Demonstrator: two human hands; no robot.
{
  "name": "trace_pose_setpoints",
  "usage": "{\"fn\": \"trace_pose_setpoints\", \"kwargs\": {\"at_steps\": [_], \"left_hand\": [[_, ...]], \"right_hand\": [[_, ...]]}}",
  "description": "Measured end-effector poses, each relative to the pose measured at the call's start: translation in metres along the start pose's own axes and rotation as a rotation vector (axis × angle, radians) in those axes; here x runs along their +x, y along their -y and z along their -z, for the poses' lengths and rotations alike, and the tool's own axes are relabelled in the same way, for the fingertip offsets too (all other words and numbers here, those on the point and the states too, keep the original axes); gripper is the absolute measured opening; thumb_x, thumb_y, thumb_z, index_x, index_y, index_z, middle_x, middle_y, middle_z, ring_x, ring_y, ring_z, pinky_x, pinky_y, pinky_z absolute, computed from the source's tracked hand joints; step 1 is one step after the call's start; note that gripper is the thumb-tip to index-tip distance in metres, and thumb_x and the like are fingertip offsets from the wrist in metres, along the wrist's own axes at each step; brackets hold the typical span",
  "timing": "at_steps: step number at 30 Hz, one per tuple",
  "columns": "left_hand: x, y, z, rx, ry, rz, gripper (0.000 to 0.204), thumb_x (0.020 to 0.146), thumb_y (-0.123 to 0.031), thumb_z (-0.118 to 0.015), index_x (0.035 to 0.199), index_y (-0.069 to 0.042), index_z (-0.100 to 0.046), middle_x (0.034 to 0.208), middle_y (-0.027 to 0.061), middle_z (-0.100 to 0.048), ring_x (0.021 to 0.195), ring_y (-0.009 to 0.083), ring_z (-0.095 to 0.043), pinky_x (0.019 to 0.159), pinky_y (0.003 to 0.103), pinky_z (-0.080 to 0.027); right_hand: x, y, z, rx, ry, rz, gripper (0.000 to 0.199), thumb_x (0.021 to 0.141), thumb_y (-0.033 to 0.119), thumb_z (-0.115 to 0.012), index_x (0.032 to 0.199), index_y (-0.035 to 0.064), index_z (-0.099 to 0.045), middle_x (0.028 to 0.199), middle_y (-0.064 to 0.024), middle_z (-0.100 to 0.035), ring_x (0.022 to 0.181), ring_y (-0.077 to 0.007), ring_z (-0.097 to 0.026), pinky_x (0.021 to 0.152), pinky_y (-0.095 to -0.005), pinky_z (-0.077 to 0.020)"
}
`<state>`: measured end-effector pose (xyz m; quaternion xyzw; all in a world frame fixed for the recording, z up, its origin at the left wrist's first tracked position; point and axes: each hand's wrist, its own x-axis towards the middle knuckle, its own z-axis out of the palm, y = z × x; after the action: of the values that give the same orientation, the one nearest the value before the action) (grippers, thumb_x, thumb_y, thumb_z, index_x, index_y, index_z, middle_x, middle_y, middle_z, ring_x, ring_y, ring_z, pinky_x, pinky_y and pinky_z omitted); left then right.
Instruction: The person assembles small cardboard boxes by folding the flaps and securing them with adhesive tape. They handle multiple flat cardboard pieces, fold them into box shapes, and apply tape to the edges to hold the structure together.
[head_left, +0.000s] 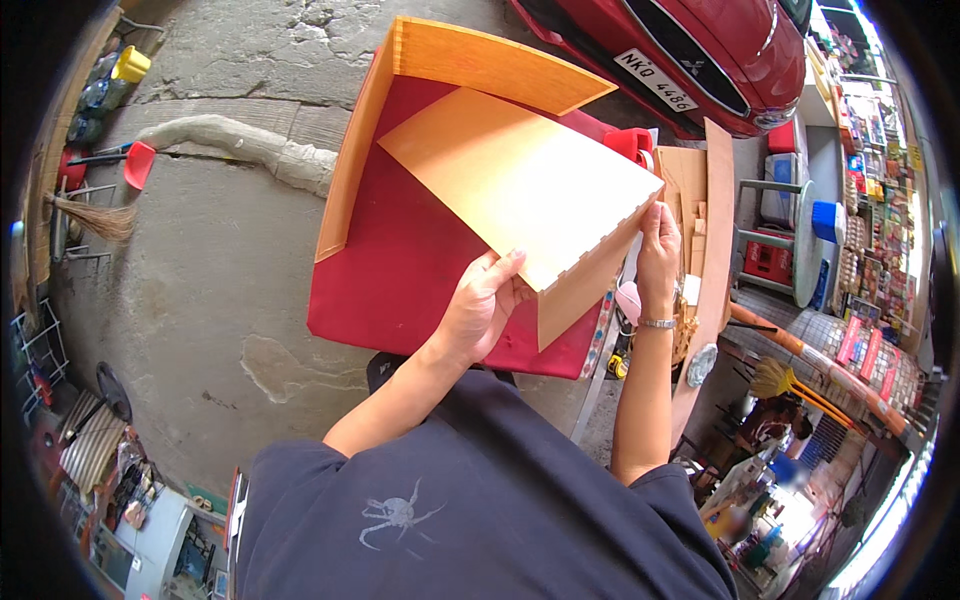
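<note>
Both my left hand (480, 310) and right hand (657, 240) grip the notched plywood panel (520, 185), side piece (585, 285) joined, box (400, 90) unfinished.

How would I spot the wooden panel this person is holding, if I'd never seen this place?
Find the red table in front of the red car. An open orange wooden box stands on it. The panel is the pale flat sheet lying tilted inside it, gripped by the left hand and right hand; unlike the box walls, its near edge has notched finger joints.
</note>
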<state>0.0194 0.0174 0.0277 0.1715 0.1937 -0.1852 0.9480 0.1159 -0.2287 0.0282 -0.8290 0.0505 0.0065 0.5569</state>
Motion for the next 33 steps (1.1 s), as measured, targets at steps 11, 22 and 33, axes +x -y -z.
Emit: {"fn": "trace_pose_setpoints", "kwargs": {"at_steps": [11, 22, 33], "left_hand": [[-0.027, -0.028, 0.103, 0.561, -0.324, -0.028, 0.037, 0.103, -0.033, -0.053, 0.122, -0.003, -0.061, 0.114, 0.0138, -0.072, 0.099, 0.0193, -0.069, 0.085, 0.031, -0.051], [-0.031, -0.056, 0.186, 0.889, -0.426, 0.051, 0.037, 0.102, -0.037, -0.055, 0.123, -0.007, -0.061, 0.115, 0.0102, -0.072, 0.097, 0.0177, -0.069, 0.080, 0.030, -0.050], [-0.018, -0.023, 0.235, 1.664, 0.073, 0.346, 0.029, 0.099, -0.027, -0.060, 0.107, 0.001, -0.065, 0.087, 0.0108, -0.073, 0.074, 0.0167, -0.069, 0.070, 0.031, -0.055]], "right_hand": [[-0.040, -0.043, 0.059, -0.112, -0.207, -0.025, 0.030, 0.106, 0.025, -0.053, 0.108, -0.0014, -0.067, 0.098, -0.0076, -0.070, 0.093, -0.0141, -0.064, 0.086, -0.0281, -0.0507], [-0.243, -0.153, 0.053, -0.411, -0.221, -0.441, 0.031, 0.102, 0.024, -0.055, 0.084, -0.0003, -0.061, 0.071, -0.0083, -0.064, 0.066, -0.0149, -0.060, 0.064, -0.0326, -0.0485], [-0.472, -0.216, -0.072, -0.144, 0.034, -1.046, 0.032, 0.099, 0.030, -0.061, 0.099, -0.0023, -0.067, 0.082, -0.0087, -0.071, 0.071, -0.0155, -0.066, 0.070, -0.0316, -0.0539]]}}
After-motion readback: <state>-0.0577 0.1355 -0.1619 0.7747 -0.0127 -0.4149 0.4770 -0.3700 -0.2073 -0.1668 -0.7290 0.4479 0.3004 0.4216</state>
